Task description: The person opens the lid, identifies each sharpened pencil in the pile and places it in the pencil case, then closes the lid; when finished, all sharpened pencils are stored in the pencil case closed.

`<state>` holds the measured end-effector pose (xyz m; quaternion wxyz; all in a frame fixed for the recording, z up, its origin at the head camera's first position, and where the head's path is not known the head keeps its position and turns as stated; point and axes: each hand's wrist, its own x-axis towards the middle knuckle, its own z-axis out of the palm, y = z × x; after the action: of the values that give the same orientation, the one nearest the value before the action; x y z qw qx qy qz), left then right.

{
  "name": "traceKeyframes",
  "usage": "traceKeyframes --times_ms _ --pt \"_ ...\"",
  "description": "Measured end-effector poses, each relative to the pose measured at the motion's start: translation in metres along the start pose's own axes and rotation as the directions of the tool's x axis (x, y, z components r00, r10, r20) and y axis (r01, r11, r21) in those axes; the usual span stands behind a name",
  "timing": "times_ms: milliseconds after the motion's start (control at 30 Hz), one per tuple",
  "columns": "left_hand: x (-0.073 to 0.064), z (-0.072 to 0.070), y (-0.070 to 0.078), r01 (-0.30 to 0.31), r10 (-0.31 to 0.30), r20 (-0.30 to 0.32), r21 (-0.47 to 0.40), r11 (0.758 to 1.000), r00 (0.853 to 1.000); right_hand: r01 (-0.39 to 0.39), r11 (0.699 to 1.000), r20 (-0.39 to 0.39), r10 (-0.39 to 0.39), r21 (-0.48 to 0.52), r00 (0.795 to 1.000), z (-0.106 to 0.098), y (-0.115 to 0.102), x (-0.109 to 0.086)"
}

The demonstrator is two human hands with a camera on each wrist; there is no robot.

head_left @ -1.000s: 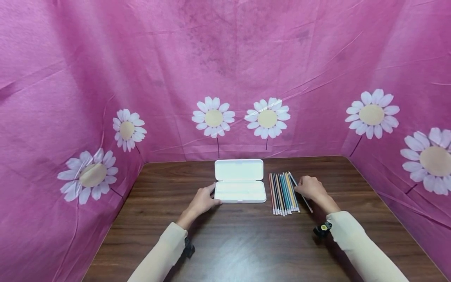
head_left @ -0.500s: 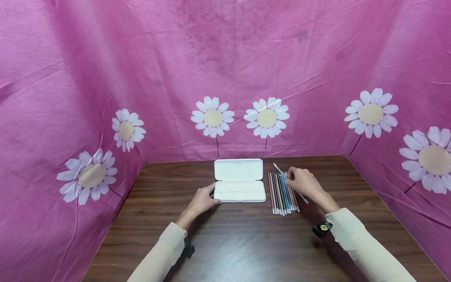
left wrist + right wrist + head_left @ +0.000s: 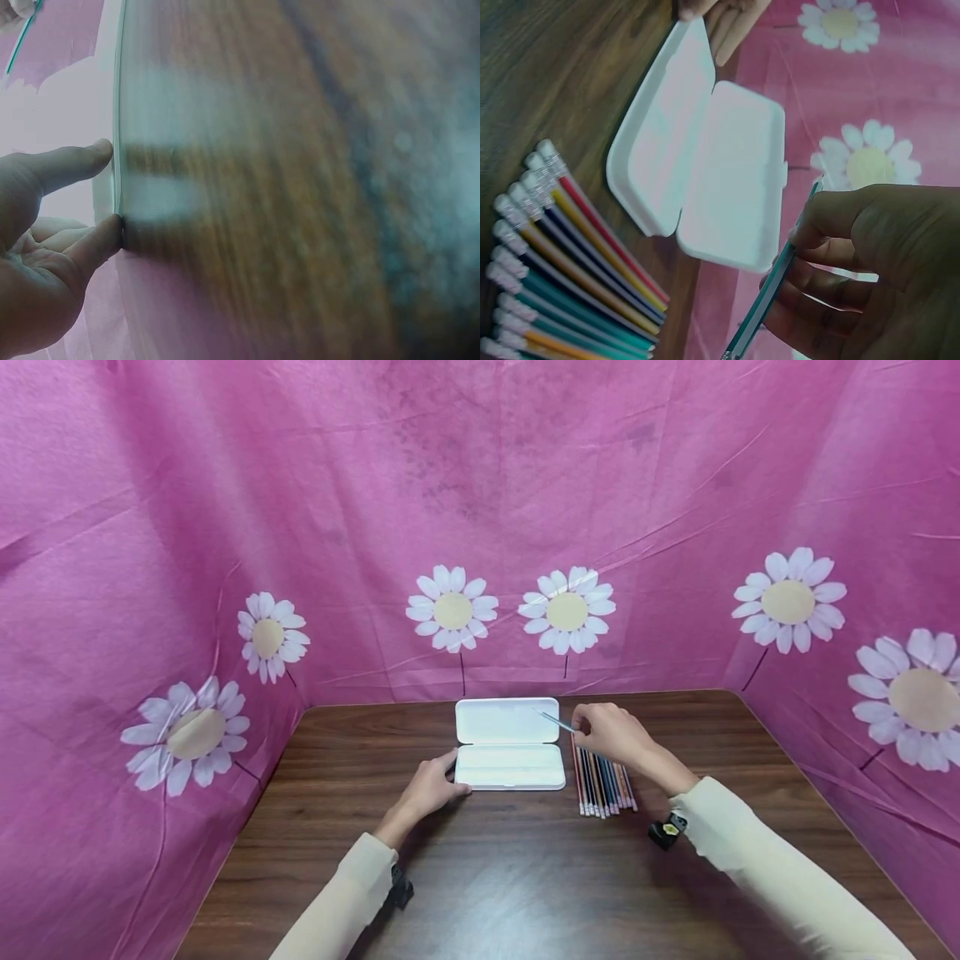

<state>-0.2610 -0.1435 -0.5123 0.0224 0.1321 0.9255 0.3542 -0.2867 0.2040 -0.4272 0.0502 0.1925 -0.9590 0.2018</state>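
Observation:
A white pencil case (image 3: 510,779) lies with its lid raised on the wooden table. My left hand (image 3: 426,792) holds the case at its near left corner, thumb on the front edge and fingers by the left side. Pinched between the thumb and fingers of my right hand (image 3: 617,733) is a teal-and-white striped pencil (image 3: 769,300). In the head view its tip points left, in front of the raised lid (image 3: 498,722). Below my right hand lies a row of pencils (image 3: 581,247), eraser ends toward me; the hand hides their far ends in the head view.
The wooden table (image 3: 495,877) runs back to a pink cloth backdrop (image 3: 510,668) printed with white daisies. Dark wrist cameras (image 3: 665,832) are worn at both sleeves.
My right hand has lifted the striped pencil from the right end of the row and carried it left, over the other pencils, to the case lid. My left hand has stayed put.

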Motion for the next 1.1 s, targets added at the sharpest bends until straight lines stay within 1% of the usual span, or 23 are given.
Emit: traceKeyframes --times_ms 267,467,633,733,833,900,1100 --pt "-0.001 0.000 0.000 0.004 -0.004 0.002 0.009 1.000 1.000 0.118 0.991 0.024 -0.116 -0.065 0.993 0.001 -0.028 0.019" --pt "-0.002 -0.001 0.000 0.008 -0.008 0.003 0.014 1.000 1.000 0.186 0.979 0.087 -0.179 -0.086 0.980 0.006 -0.047 0.034" --pt "-0.001 -0.001 0.000 0.000 0.000 0.003 0.016 1.000 1.000 0.245 0.964 0.144 -0.229 -0.107 0.963 0.016 -0.058 0.047" --pt "-0.001 -0.001 0.000 0.000 0.000 0.004 0.020 1.000 1.000 0.294 0.945 0.175 -0.269 -0.140 0.947 0.023 -0.063 0.055" --pt "-0.001 -0.001 0.000 -0.003 0.003 0.002 0.016 1.000 1.000 0.335 0.931 0.207 -0.303 -0.145 0.930 0.031 -0.068 0.061" --pt "-0.001 -0.002 0.000 -0.004 0.004 0.000 0.010 1.000 1.000 0.335 0.932 0.230 -0.299 -0.136 0.926 0.036 -0.071 0.064" --pt "-0.001 -0.002 0.000 0.000 0.000 0.002 -0.004 1.000 1.000 0.283 0.953 0.302 -0.239 -0.111 0.923 0.053 -0.075 0.070"
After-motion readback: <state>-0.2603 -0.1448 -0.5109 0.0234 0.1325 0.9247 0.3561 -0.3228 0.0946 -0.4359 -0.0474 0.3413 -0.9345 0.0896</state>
